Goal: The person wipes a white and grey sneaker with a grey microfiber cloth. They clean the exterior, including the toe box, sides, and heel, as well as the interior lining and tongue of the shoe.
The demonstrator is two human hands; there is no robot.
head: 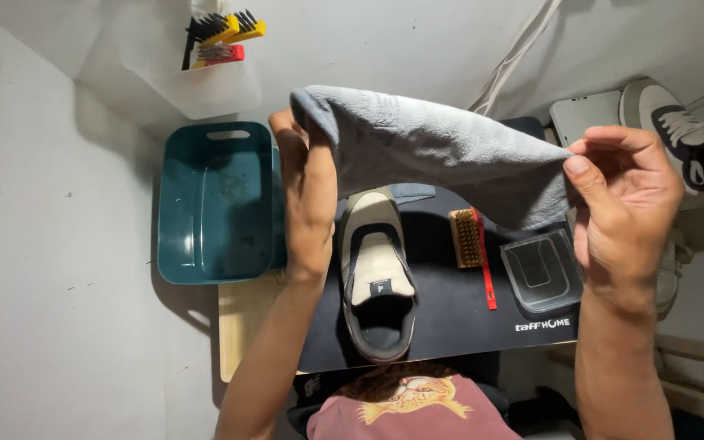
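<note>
Stretching across the scene above the black mat (450, 318), a grey microfibre cloth (433, 151) is held taut between the person's two bare hands, its soft, plush surface sagging slightly in the middle and folded over at the left corner. The left hand (307, 191) has its fingers closed tight on that bunched corner, while the right hand (625, 204) pinches the opposite end between thumb and curled fingers. Directly under the cloth, on the mat, sits a beige and grey slip-on shoe (376, 273), toe pointing away. Beside the shoe on the mat lie a wooden-backed brush (466, 238) with a red handle and a clear plastic container (541, 270). Just off the mat's left edge stands a teal plastic basin (213, 204).
</note>
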